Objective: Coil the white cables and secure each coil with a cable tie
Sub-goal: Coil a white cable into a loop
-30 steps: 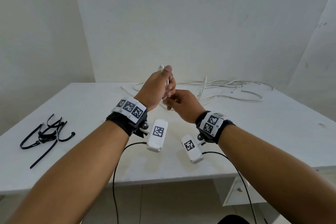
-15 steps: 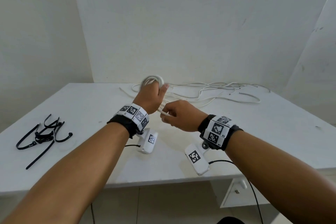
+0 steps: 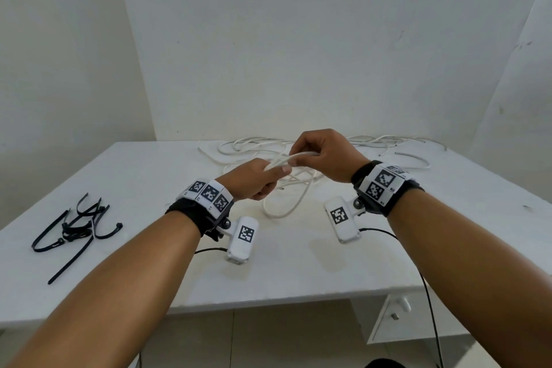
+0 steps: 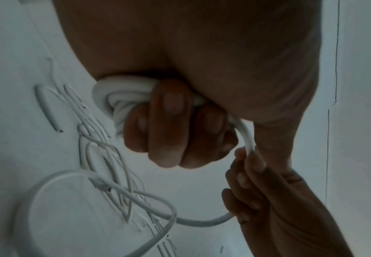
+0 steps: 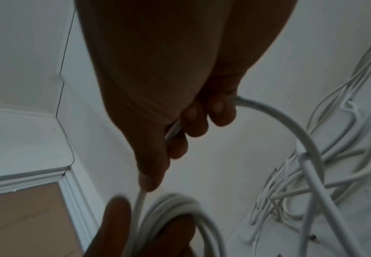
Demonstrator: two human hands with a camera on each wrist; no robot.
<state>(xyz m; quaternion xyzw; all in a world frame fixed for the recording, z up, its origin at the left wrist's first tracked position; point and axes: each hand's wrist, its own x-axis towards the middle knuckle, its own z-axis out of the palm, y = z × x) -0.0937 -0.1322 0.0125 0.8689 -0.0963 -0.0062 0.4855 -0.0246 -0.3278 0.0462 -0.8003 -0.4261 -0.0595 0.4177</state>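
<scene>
My left hand [image 3: 258, 179] grips a coil of white cable [image 4: 118, 97], its fingers [image 4: 169, 121] curled tight round several loops. Just to its right and a little higher, my right hand [image 3: 321, 155] pinches the same white cable's running strand [image 3: 286, 160] between thumb and fingers. In the right wrist view the strand [image 5: 289, 128] arcs out of my right hand [image 5: 193, 125] and down toward the coil [image 5: 175, 207]. A slack loop [image 3: 286, 206] hangs from the hands onto the table. More loose white cables [image 3: 373, 143] lie tangled at the table's back.
A bunch of black cable ties [image 3: 74, 227] lies at the left of the white table [image 3: 298, 263]. Walls close the back and both sides. Below the table's front right edge stands a white drawer unit [image 3: 394, 317].
My left hand has dropped lower and nearer with the coil. My right hand has risen and swung right, drawing a strand of cable out from the coil.
</scene>
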